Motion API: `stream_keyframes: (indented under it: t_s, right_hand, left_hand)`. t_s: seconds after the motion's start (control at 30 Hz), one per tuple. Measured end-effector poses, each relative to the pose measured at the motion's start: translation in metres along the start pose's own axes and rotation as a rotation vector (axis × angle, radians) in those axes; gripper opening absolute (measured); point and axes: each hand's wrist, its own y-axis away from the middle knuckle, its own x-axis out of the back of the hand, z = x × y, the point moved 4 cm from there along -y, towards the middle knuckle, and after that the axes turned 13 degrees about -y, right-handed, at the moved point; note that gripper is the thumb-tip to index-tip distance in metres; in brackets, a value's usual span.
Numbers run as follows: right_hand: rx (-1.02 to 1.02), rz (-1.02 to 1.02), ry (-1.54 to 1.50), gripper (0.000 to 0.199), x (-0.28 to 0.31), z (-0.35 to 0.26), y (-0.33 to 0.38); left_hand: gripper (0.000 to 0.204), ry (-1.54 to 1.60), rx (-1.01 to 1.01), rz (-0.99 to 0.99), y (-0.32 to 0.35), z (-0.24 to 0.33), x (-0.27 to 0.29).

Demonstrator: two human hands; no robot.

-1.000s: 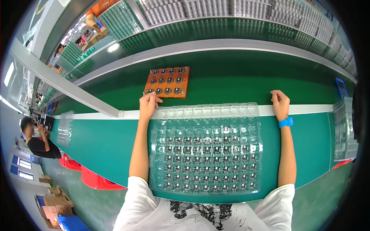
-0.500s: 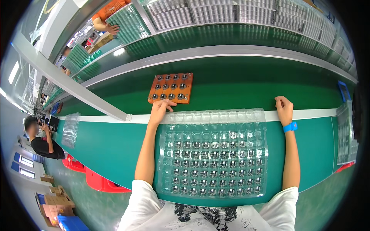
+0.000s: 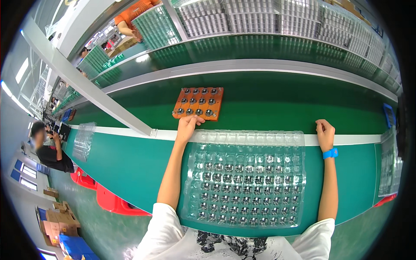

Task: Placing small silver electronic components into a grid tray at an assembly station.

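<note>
An orange fixture block [image 3: 199, 104] holding rows of small round metal parts lies on the green belt. My left hand [image 3: 189, 127] is at its near edge, with the fingers curled in; whether they pinch anything is hidden. Below that hand, a clear plastic tray [image 3: 247, 138] with moulded pockets lies on the bench. Small metal-and-black parts [image 3: 247, 190] fill most of its nearer rows, while the far pockets hold none. My right hand [image 3: 326, 133], with a blue band [image 3: 330, 153] at the wrist, rests loosely closed beyond the tray's far right corner, apart from the block; nothing shows in it.
Stacked clear trays [image 3: 251, 17] line the shelf across the belt. A slanted metal post [image 3: 99, 95] stands at left. More trays lie at the bench's left [image 3: 84, 141] and right end [image 3: 390, 162]. Red stools [image 3: 115, 201] stand below. A person in orange [image 3: 132, 17] handles trays opposite.
The whole view has tilted a little, so the block, tray and both hands sit slightly lower and further right. My left fingers look more curled at the block's near edge.
</note>
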Motion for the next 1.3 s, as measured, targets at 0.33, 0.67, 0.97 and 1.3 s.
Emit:
stream_keyframes:
  t_s: [0.33,0.67,0.97,1.3]
  right_hand:
    - [0.001,-0.015,-0.008,0.015,-0.0044,-0.0053,-0.0032]
    - [0.006,0.013,0.007,0.013,-0.0014,-0.0029,-0.0005]
    - [0.051,-0.020,0.018,0.013,-0.0051,-0.0027,-0.0013]
    - [0.030,-0.010,-0.003,0.012,-0.0044,-0.0041,-0.0008]
  left_hand:
    - [0.034,-0.016,0.038,0.060,-0.0022,-0.0041,-0.0003]
    - [0.033,0.000,0.020,0.110,0.0001,0.0013,-0.0022]
    - [0.032,0.004,-0.008,0.135,-0.0015,0.0020,-0.0005]
    - [0.034,-0.036,0.025,0.146,0.0019,-0.0005,-0.0001]
